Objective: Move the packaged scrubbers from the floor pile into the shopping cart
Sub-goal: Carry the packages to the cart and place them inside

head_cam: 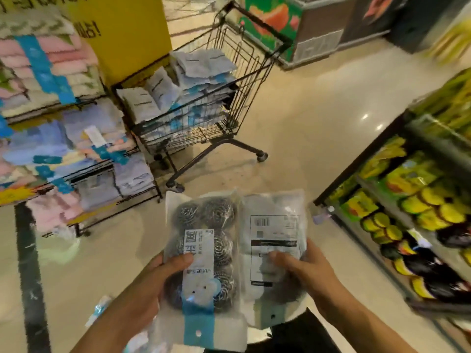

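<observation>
At the bottom centre of the frame, the left hand is gripping a clear plastic pack of steel-wool scrubbers and the right hand is pinching a second, label-up pack, both probably light, crinkly and slippery, best held by their edges, while the black wire shopping cart is waiting at upper centre.

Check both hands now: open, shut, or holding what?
Left hand: grips a scrubber pack, front up.
Right hand: grips a second pack, barcode side up.

silver scrubbers, black cart, yellow pillar
</observation>
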Action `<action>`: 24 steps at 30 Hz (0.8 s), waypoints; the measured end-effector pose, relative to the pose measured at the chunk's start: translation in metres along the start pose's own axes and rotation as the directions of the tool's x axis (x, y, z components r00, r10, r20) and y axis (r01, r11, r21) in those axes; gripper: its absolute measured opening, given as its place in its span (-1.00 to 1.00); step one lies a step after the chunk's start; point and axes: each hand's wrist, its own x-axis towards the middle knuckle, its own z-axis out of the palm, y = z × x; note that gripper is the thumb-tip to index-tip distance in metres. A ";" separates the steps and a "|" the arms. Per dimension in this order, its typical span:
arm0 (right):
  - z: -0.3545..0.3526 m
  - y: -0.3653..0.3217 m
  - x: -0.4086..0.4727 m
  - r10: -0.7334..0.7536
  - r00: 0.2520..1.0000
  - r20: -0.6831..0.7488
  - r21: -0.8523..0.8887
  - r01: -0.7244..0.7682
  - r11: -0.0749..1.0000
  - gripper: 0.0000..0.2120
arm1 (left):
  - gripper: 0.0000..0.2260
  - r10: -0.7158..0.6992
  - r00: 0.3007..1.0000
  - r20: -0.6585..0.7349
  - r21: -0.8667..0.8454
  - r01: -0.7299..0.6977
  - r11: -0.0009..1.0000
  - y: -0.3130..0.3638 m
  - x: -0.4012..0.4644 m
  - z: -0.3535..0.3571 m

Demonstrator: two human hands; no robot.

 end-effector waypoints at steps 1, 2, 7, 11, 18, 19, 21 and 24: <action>-0.013 0.000 0.004 0.000 1.000 -0.030 0.011 0.000 1.000 -0.56 | -0.61 -0.004 1.000 0.016 0.029 0.003 1.000 0.004 0.011 0.014; -0.026 0.001 0.009 0.003 0.998 -0.058 0.030 -0.001 1.000 -0.57 | -0.57 -0.013 0.999 0.035 0.058 0.011 0.998 0.008 0.022 0.028; -0.097 0.001 0.049 0.016 0.991 -0.131 0.126 0.000 0.992 -0.60 | -0.57 -0.041 0.998 0.042 0.140 0.035 0.990 0.018 0.075 0.109; -0.167 -0.015 0.090 0.033 0.988 -0.148 0.151 -0.010 0.989 -0.60 | -0.34 -0.066 0.997 0.045 0.151 0.058 0.987 0.020 0.113 0.187; -0.256 -0.081 0.161 0.024 0.994 -0.107 0.087 -0.014 0.996 -0.50 | -0.48 -0.066 0.998 -0.001 0.085 0.066 0.994 0.050 0.161 0.285; -0.259 -0.090 0.172 0.022 0.996 -0.087 0.091 -0.015 0.996 -0.47 | -0.51 -0.057 0.998 -0.023 0.066 0.059 0.996 0.057 0.165 0.290; -0.255 -0.106 0.194 0.030 0.998 -0.052 0.088 -0.026 0.996 -0.39 | -0.56 -0.042 0.996 -0.077 0.028 0.044 0.999 0.072 0.173 0.293; -0.238 -0.133 0.230 0.036 0.999 -0.007 0.071 -0.035 0.997 -0.48 | -0.67 -0.040 0.990 -0.139 -0.005 0.040 0.999 0.094 0.188 0.286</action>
